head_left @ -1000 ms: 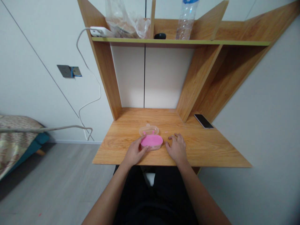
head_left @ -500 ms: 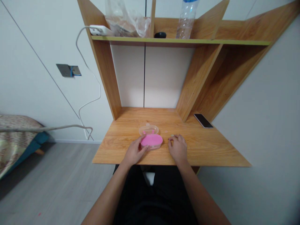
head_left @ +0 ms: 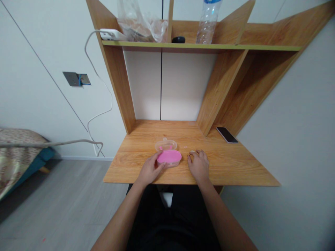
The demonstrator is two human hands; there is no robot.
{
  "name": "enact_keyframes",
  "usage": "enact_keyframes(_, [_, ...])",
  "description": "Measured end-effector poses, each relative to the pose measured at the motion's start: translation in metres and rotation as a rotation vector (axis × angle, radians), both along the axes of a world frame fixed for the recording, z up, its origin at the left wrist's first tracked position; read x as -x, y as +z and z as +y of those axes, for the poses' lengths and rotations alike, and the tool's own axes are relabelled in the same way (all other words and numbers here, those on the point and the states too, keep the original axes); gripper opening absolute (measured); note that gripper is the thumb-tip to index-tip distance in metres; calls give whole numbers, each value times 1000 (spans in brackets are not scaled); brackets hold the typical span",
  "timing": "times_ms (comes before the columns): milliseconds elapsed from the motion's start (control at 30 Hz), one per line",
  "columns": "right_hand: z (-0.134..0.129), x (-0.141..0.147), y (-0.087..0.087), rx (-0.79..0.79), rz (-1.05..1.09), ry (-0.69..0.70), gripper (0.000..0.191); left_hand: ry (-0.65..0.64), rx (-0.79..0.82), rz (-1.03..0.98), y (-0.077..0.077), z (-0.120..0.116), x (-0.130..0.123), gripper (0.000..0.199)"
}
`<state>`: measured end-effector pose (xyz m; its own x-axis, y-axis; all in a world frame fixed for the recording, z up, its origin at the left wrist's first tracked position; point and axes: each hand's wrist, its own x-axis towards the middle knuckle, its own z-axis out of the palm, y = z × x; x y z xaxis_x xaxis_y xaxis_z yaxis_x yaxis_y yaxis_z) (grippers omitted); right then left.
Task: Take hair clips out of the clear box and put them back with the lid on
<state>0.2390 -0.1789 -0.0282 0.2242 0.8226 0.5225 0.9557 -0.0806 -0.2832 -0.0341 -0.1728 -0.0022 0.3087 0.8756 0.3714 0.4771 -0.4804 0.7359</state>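
Note:
A small oval box (head_left: 171, 157) with a pink inside and clear sides sits near the front edge of the wooden desk (head_left: 235, 170). Its clear lid (head_left: 165, 145) lies open behind it. My left hand (head_left: 150, 168) grips the box at its left end, fingers behind and thumb in front. To the right of the box, my right hand (head_left: 199, 165) rests on the desk with curled fingers. Something tiny shows at its fingertips, too small to name. Small clear rings or bits lie on the desk behind the box.
A phone (head_left: 227, 135) lies at the desk's right rear. On the shelf (head_left: 157, 44) stand a plastic bottle (head_left: 208, 22), a clear bag (head_left: 141, 28), a black object (head_left: 178, 39) and a white device (head_left: 112, 34) with a cable (head_left: 111, 97) hanging on the left.

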Motion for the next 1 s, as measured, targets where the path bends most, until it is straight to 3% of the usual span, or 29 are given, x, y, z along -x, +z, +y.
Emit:
enact_keyframes(700, [1,-3,0,-16,53,87,20,-12,10,4,4,-2,-1,61])
enact_keyframes(833, [-1,-1,9,-112,142,148,20,-7,8,7,4,-1,-1,61])
enact_keyframes(1000, [-8,16,32,-260,321,275,15,-7,0,1,1,0,0,60])
